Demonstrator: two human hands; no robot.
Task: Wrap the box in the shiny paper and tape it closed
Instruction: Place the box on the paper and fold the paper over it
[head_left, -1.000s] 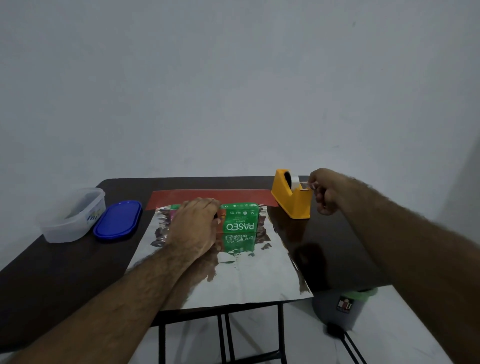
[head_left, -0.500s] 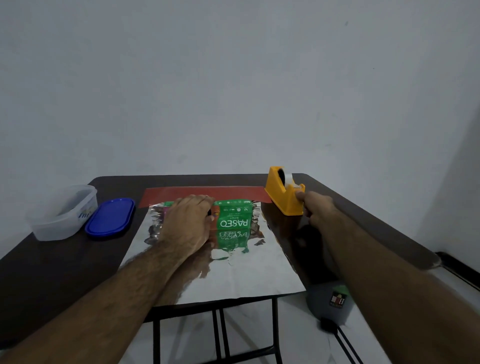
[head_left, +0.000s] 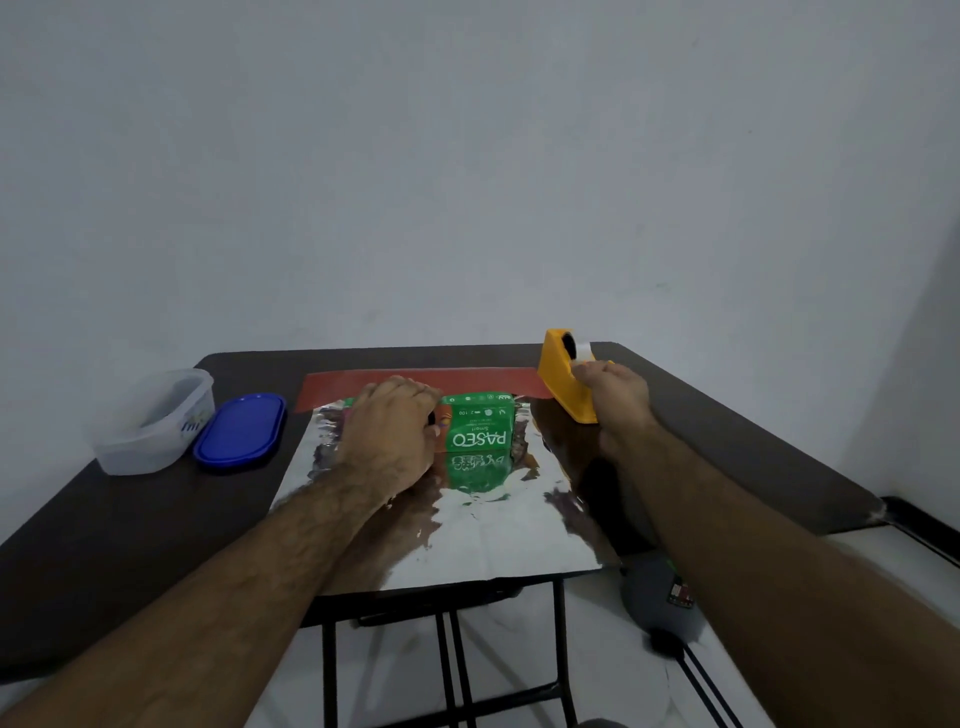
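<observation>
A single wide-angle camera on my head looks forward and down across the table (head_left: 727, 431), close enough that my forearms fill the lower frame. My left hand (head_left: 387, 434) sits near centre and my right hand (head_left: 615, 397) at two o'clock from it, with bare wall (head_left: 467, 156) filling the upper half at twelve o'clock. No second view shares the scene.

Right hand (head_left: 615, 397) now down on tape dispenser (head_left: 563, 387)
</observation>
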